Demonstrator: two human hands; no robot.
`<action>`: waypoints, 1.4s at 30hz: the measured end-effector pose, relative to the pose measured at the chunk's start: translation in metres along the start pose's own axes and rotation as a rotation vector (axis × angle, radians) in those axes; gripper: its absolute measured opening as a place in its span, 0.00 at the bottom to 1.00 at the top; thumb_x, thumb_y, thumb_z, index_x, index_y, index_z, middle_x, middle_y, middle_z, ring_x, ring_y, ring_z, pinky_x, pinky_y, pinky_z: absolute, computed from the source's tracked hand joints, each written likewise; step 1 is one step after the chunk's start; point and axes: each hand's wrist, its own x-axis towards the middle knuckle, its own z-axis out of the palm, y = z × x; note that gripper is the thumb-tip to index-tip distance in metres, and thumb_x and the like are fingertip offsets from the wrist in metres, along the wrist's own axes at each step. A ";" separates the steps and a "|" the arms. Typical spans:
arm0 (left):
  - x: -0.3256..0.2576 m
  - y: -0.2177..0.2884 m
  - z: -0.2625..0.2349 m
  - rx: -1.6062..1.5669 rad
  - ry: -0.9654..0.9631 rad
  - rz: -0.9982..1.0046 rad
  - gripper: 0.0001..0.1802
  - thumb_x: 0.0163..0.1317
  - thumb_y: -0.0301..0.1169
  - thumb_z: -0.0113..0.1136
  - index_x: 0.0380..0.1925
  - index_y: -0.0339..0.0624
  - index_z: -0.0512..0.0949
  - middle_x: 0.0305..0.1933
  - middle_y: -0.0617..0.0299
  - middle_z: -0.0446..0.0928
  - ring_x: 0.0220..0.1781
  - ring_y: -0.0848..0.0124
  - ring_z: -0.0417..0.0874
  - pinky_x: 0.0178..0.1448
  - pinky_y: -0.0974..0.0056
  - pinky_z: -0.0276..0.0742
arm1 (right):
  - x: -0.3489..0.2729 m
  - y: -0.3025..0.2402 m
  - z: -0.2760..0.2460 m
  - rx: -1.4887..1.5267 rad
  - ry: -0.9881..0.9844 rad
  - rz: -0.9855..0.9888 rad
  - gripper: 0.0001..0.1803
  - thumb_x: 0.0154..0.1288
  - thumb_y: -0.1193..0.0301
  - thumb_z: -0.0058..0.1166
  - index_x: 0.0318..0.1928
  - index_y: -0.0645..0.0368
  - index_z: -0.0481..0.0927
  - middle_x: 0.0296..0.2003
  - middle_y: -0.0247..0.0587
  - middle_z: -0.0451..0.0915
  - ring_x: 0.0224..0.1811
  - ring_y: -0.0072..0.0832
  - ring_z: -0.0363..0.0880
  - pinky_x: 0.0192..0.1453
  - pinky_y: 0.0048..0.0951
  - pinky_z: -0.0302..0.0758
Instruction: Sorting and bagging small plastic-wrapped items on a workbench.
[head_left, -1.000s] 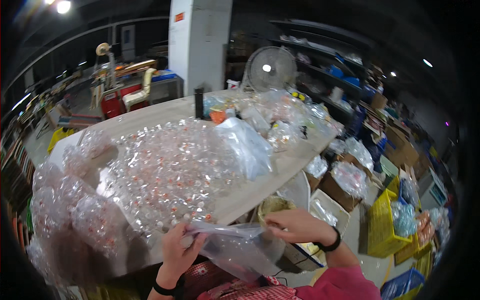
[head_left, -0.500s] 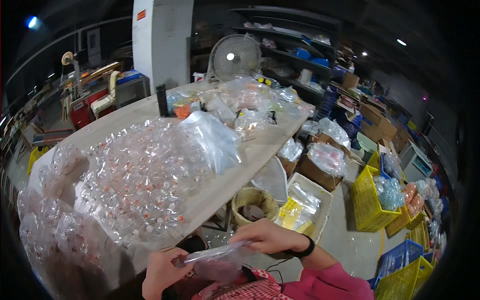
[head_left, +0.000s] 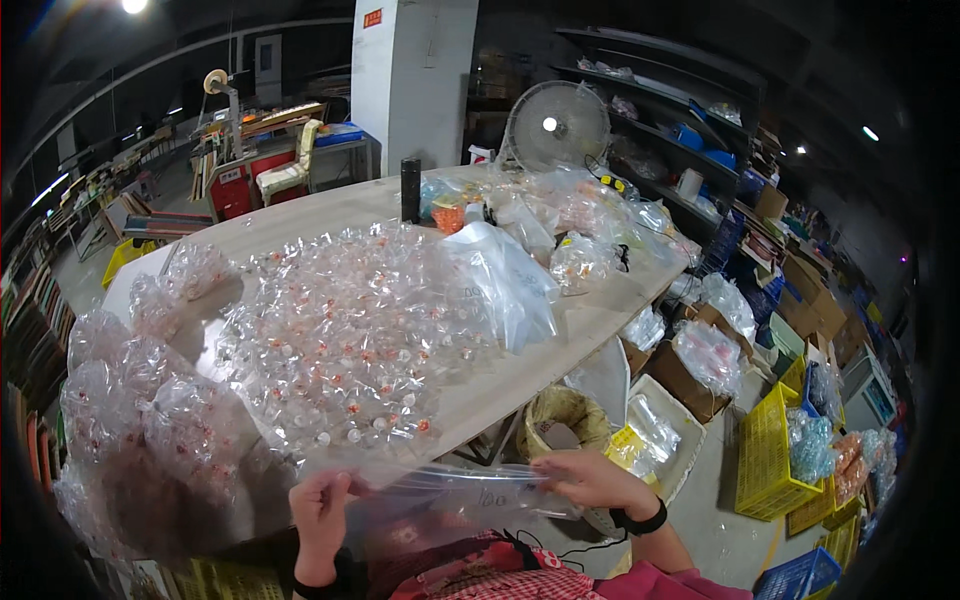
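One clear, thin plastic bag with a ridged upper band (head_left: 455, 500) is held stretched over the red-checked apron (head_left: 490, 575), just off the near edge of the long beige table (head_left: 490, 395). On that table a broad heap of small, transparent, red-specked plastic pieces (head_left: 340, 330) is spread, flanked on the left by bulging clear sacks (head_left: 190, 430) and on the right by flat, milky plastic sheets (head_left: 500, 285). The upper edge is pinched at one end by the left hand (head_left: 322, 510) and at the other by the right hand (head_left: 595, 482). On the film a dark written mark (head_left: 492, 497) is seen. The spreading of the band is judged to be in hand; whether the mouth is parted cannot be told. For the next move, a steady grip and an even, gentle pull seem called for.
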 end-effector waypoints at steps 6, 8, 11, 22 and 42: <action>-0.013 -0.019 0.026 0.528 -0.179 0.387 0.07 0.57 0.25 0.66 0.21 0.40 0.81 0.17 0.63 0.78 0.17 0.74 0.79 0.23 0.70 0.73 | 0.042 -0.041 0.034 -0.057 -0.070 -0.388 0.47 0.59 0.65 0.67 0.73 0.61 0.53 0.67 0.47 0.66 0.65 0.39 0.71 0.68 0.36 0.67; -0.011 -0.006 0.045 0.395 -0.357 0.560 0.11 0.50 0.30 0.73 0.18 0.42 0.79 0.16 0.62 0.76 0.15 0.69 0.77 0.21 0.69 0.70 | 0.048 -0.052 0.046 0.081 -0.156 -0.371 0.45 0.61 0.66 0.65 0.73 0.60 0.54 0.66 0.48 0.67 0.65 0.40 0.71 0.67 0.37 0.67; -0.010 -0.010 0.052 0.433 -0.349 0.715 0.14 0.47 0.38 0.75 0.22 0.44 0.79 0.16 0.61 0.73 0.16 0.65 0.76 0.20 0.65 0.69 | 0.050 -0.050 0.057 0.122 -0.162 -0.418 0.35 0.63 0.72 0.61 0.69 0.58 0.64 0.59 0.50 0.75 0.56 0.38 0.78 0.59 0.35 0.72; -0.003 -0.018 0.009 0.419 -0.336 0.446 0.08 0.49 0.28 0.70 0.28 0.40 0.81 0.24 0.60 0.79 0.23 0.65 0.81 0.27 0.64 0.76 | 0.045 -0.045 0.054 0.541 0.179 -0.347 0.06 0.63 0.74 0.62 0.31 0.59 0.77 0.38 0.42 0.83 0.43 0.24 0.79 0.47 0.28 0.75; -0.029 -0.007 0.098 0.472 -1.182 0.767 0.17 0.65 0.48 0.57 0.36 0.45 0.73 0.21 0.57 0.73 0.20 0.58 0.79 0.23 0.56 0.73 | -0.008 0.055 0.028 0.210 0.748 -0.122 0.13 0.58 0.72 0.68 0.26 0.59 0.74 0.22 0.25 0.70 0.24 0.12 0.65 0.27 0.19 0.61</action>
